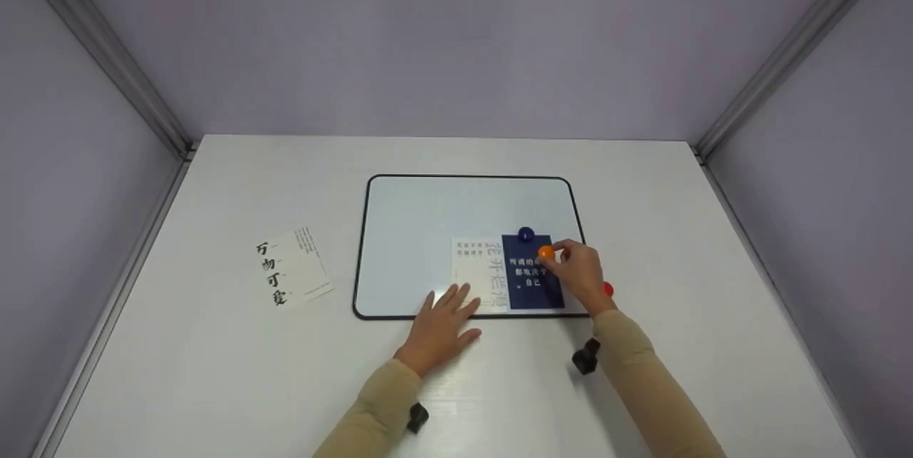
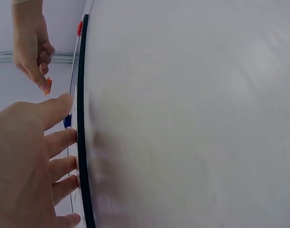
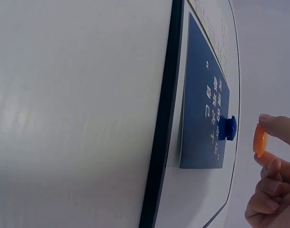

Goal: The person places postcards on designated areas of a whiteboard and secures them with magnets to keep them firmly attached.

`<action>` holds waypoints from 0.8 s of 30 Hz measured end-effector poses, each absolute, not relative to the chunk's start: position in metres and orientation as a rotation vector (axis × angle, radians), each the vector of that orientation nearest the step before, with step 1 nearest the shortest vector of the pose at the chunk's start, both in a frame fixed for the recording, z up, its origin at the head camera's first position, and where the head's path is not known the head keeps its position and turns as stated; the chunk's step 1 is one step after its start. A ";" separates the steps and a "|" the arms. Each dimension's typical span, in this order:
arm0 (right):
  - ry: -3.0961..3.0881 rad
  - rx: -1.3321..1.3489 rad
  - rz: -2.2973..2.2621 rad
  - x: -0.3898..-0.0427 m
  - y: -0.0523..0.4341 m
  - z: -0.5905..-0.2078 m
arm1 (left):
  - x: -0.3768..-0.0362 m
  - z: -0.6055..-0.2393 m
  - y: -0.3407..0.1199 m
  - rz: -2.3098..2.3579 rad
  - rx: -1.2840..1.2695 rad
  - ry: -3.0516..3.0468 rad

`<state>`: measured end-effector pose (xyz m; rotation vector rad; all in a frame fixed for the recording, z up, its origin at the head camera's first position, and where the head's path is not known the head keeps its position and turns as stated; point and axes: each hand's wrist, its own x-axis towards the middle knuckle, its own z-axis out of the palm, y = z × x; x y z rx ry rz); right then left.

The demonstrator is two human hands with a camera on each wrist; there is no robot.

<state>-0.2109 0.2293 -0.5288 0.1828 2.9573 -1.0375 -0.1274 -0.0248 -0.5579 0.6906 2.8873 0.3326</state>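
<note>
Right hand point(image 1: 579, 274) raised over dark blue printed card point(image 1: 531, 280), small round orange magnet point(image 1: 546, 252) pinched at fingertips, held clear of card. Round blue magnet point(image 1: 526, 234) seated at card's 12 o'clock edge. Left hand point(image 1: 442, 324) laid flat, fingers spread, white printed card point(image 1: 476, 274) pressed onto black-rimmed whiteboard point(image 1: 428, 222).

Board's point(image 1: 428, 230) upper-left half bare, free to reach; blue magnet point(image 1: 526, 234), overlapping cards point(image 1: 531, 280) crowd lower right; red magnet point(image 1: 608, 289), probably, at right edge.
</note>
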 end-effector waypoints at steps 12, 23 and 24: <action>2.964 0.136 -1.040 -0.212 0.217 -0.526 | -0.128 -0.559 -0.025 0.349 0.697 2.893; 2.967 0.117 -1.041 -0.214 0.207 -0.526 | -0.127 -0.559 -0.025 0.361 0.680 2.859; 2.963 0.113 -1.051 -0.214 0.206 -0.526 | -0.128 -0.558 -0.025 0.359 0.683 2.864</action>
